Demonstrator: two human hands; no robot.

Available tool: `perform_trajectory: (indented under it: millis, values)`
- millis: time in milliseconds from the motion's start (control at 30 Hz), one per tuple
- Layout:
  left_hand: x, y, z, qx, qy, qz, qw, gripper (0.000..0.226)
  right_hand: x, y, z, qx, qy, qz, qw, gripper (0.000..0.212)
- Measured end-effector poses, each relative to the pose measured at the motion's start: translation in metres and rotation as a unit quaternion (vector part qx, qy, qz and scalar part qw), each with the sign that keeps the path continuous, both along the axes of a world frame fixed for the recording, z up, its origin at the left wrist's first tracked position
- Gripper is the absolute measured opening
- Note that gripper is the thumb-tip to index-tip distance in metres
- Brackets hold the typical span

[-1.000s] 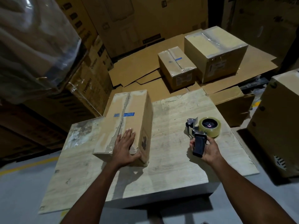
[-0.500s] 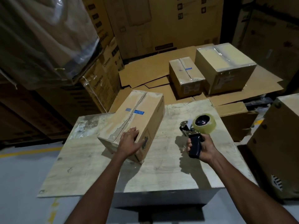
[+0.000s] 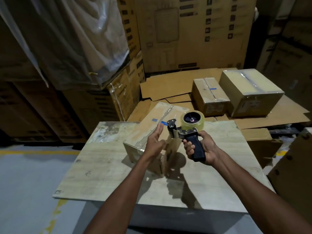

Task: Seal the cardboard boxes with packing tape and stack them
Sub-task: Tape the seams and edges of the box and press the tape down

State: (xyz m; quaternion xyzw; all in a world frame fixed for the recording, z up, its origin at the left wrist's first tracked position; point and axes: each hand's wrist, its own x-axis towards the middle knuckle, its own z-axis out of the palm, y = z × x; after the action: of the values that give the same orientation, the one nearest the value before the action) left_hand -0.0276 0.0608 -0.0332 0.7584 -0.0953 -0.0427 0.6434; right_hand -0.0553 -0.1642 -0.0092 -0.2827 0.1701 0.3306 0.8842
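My brown cardboard box (image 3: 148, 130) bears blue labels (image 3: 155, 119) and a stripe of small dark dashes (image 3: 166, 113). The tape dispenser (image 3: 181, 132) has a black handle (image 3: 197, 149) and yellowish roll (image 3: 192, 126); the worktop (image 3: 104, 166) is pale, grainy wood.

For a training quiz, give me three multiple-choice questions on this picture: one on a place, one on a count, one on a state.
1. Where is the tape dispenser? A. in the right hand B. on the floor C. on a shelf
2. How many taped boxes lie on the flattened cardboard behind the table? A. one B. two C. five
3. How is the left hand? A. clenched fist B. gripping the dispenser C. open, fingers straight

1 A: its fingers wrap the black handle.
2 B: a small and a larger one, side by side.
3 C: its straight fingers hold nothing.
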Motion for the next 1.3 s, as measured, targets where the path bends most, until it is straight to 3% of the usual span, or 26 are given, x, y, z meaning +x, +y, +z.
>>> perform_trajectory:
  millis: [133,300,467,600,767,867,933,1133,1300]
  values:
    - [-0.005,0.023,0.005,-0.057,-0.006,0.039,0.998,0.086,0.006,0.038,0.014,-0.028,-0.012,0.010,0.999,0.050]
    - [-0.018,0.058,0.002,-0.186,0.036,0.109,0.976,0.049,0.017,0.063,0.029,-0.068,-0.025,0.016,0.997,0.048]
    - [-0.016,0.094,-0.010,-0.253,0.091,0.164,0.949,0.019,0.026,0.080,0.047,-0.153,-0.063,0.059,0.984,0.049]
    - [-0.005,0.111,-0.005,-0.261,0.177,0.229,0.921,0.029,0.031,0.087,0.062,-0.201,-0.085,0.076,0.973,0.054]
    - [0.014,0.123,0.026,-0.177,0.307,0.164,0.920,0.043,0.031,0.097,0.081,-0.250,-0.120,0.092,0.956,0.054]
    - [0.025,0.122,0.048,-0.209,0.376,0.103,0.897,0.069,0.031,0.102,0.087,-0.278,-0.135,0.098,0.946,0.054]
    - [0.030,0.120,0.058,-0.243,0.411,0.071,0.876,0.073,0.030,0.104,0.089,-0.282,-0.141,0.104,0.943,0.055]
    - [0.034,0.114,0.065,-0.396,0.417,0.033,0.818,0.046,0.027,0.106,0.086,-0.265,-0.148,0.130,0.944,0.053]
    - [0.029,0.116,0.065,-0.429,0.400,0.031,0.809,0.021,0.026,0.102,0.080,-0.241,-0.152,0.133,0.949,0.053]
